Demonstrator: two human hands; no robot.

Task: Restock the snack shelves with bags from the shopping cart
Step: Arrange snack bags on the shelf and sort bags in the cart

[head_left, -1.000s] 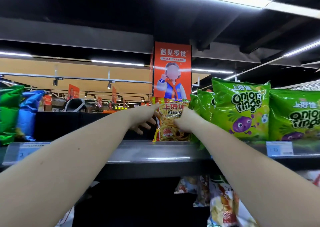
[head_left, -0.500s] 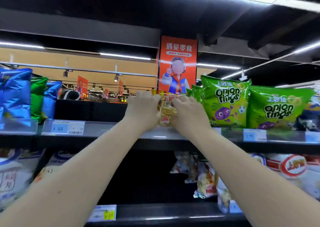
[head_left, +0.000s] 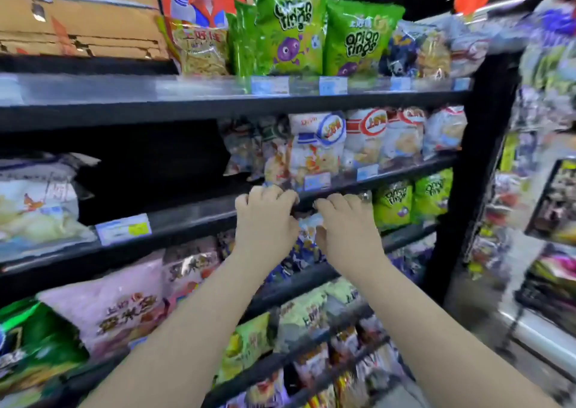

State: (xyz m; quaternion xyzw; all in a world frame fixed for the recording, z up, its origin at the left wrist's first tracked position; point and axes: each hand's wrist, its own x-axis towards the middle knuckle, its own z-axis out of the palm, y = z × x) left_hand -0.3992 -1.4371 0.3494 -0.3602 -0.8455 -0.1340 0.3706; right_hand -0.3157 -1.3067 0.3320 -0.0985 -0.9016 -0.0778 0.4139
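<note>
The yellow snack bag (head_left: 201, 49) stands on the top shelf (head_left: 218, 88), left of the green onion-rings bags (head_left: 288, 27), with no hand on it. My left hand (head_left: 265, 220) and my right hand (head_left: 346, 227) are close together, two shelves lower, with fingers curled. Between their thumbs shows the crinkled top of a blue-and-white bag (head_left: 307, 242) on the third shelf. Blur hides whether either hand pinches it. The shopping cart is out of view.
White bags (head_left: 318, 149) fill the right half of the second shelf (head_left: 193, 217), whose middle is a dark gap. A large white bag (head_left: 34, 202) lies at its left. Pink (head_left: 121, 301) and green bags sit lower down. Another rack (head_left: 548, 189) stands at the right.
Both hands have let go of the yellow bag and dropped from the top shelf to the third shelf. The view has tilted down and moved closer to the shelves.
</note>
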